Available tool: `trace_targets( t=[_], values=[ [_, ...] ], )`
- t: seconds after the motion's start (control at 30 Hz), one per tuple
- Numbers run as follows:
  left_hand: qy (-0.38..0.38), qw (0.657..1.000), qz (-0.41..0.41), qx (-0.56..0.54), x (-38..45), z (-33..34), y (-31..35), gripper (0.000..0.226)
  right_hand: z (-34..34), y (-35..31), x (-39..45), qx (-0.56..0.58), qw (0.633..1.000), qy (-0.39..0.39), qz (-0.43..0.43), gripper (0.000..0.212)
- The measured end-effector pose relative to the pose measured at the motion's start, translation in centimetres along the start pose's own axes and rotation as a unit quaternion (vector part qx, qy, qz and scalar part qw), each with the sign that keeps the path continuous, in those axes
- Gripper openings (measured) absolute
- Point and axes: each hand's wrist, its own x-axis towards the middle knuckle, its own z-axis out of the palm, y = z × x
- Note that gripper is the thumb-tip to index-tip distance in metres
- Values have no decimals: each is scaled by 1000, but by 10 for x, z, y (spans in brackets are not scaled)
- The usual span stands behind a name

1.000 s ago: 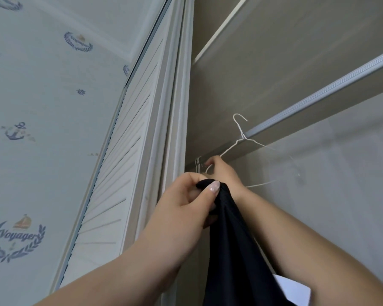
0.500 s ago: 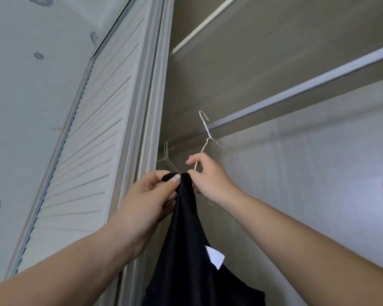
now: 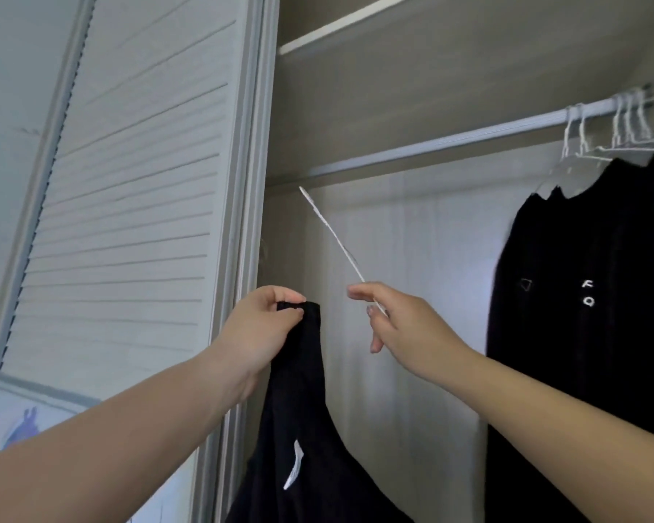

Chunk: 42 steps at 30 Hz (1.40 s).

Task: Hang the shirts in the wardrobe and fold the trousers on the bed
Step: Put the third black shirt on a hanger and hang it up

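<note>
Left hand (image 3: 265, 326): raised in front of the wardrobe opening, thumb and fingers pinching the top edge of a black shirt (image 3: 306, 428); the shirt hangs straight down from that grip, in front of the left forearm's inner side, with a white label (image 3: 294, 466) showing on the cloth well below the hand. Right hand (image 3: 397, 326): raised just to the right of the left hand and apart from it, thumb and forefinger gripping a thin white wire hanger (image 3: 333, 237), the remaining fingers loosely curled beneath. The hanger runs up and to the left from the right hand as a slim slanted line, seen nearly edge-on and blurred, its upper tip near the rail (image 3: 450, 139) but below it; whether it touches the shirt cannot be told. The rail crosses the wardrobe above both hands, rising to the right. Far right of the right hand: several white hangers (image 3: 620, 122) on the rail, and black garments (image 3: 589, 296) hanging from them, one with small white marks on its front. Above the rail: a shelf (image 3: 340, 32) with a pale front edge. Left of the left hand: a white slatted wardrobe door (image 3: 129, 190) and its frame.
</note>
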Motion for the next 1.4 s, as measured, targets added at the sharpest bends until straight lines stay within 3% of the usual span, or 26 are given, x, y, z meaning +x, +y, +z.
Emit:
trace_targets(
  t=[0.2,0.3,0.47,0.63,0.9,1.0,1.17,1.4],
  values=[
    [-52,986,39,150,-39,1,-7,27,-31,-18,-74,-130,988,-36,71,52],
    [-113,954,118,253,-49,8,-3,33,-56,-24,-102,-163,979,-26,119,50],
    [-192,876,169,409,-62,20,-3,37,-81,-30,-148,-176,974,-7,141,33],
    [-206,787,169,556,-69,22,-21,33,-95,-33,-179,-171,976,-12,137,38],
    [-191,743,21,642,-61,24,-69,30,-127,-31,-214,-133,979,47,149,39],
    [-192,745,-30,638,-62,21,-85,24,-137,-29,-223,-131,980,54,141,37],
    [-166,766,-46,620,-58,13,-105,23,-150,-29,-233,-115,983,68,129,36],
    [-128,851,-6,509,-51,31,-105,29,-145,-31,-233,-110,983,72,128,36]
  ],
)
